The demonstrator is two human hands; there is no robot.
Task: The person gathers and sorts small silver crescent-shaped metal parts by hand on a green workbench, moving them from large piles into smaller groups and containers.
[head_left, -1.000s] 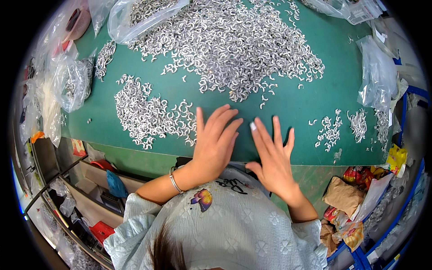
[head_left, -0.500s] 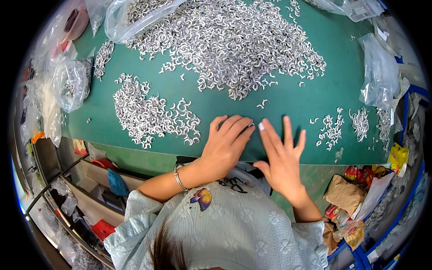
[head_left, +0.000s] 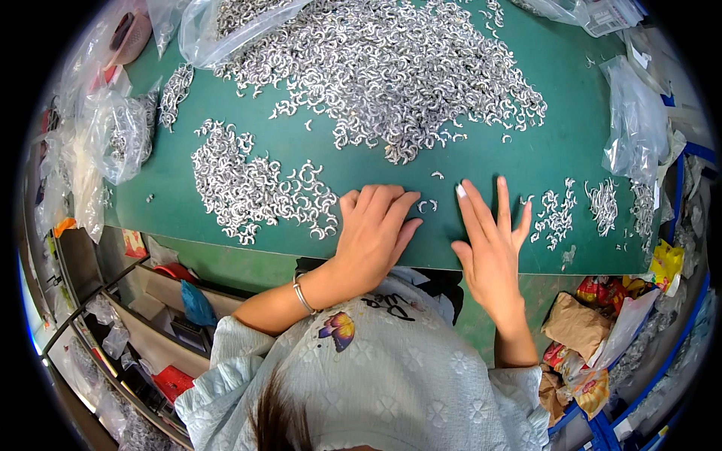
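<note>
My left hand (head_left: 374,234) rests on the green table (head_left: 263,139) near its front edge, fingers slightly bent and nothing visible in it. Just right of its fingertips lie two small curved silvery metal pieces (head_left: 433,205), like little crescents. My right hand (head_left: 492,242) is spread flat on the table further right, fingers pointing away from me. Its outer fingers come close to a loose piece beside a small group of curved pieces (head_left: 555,216). Another single piece (head_left: 438,174) lies beyond the gap between my hands.
A large heap of such pieces (head_left: 406,83) covers the far middle, with a smaller pile (head_left: 248,188) at left. More small groups (head_left: 602,207) lie at right. Clear plastic bags (head_left: 635,113) line both sides. Under the table's left front are drawers and shelving; packets (head_left: 575,323) are at lower right.
My right hand has slid right, away from my left, and its fingers have spread. My left hand has shifted slightly left, and two curved pieces now show between the hands.
</note>
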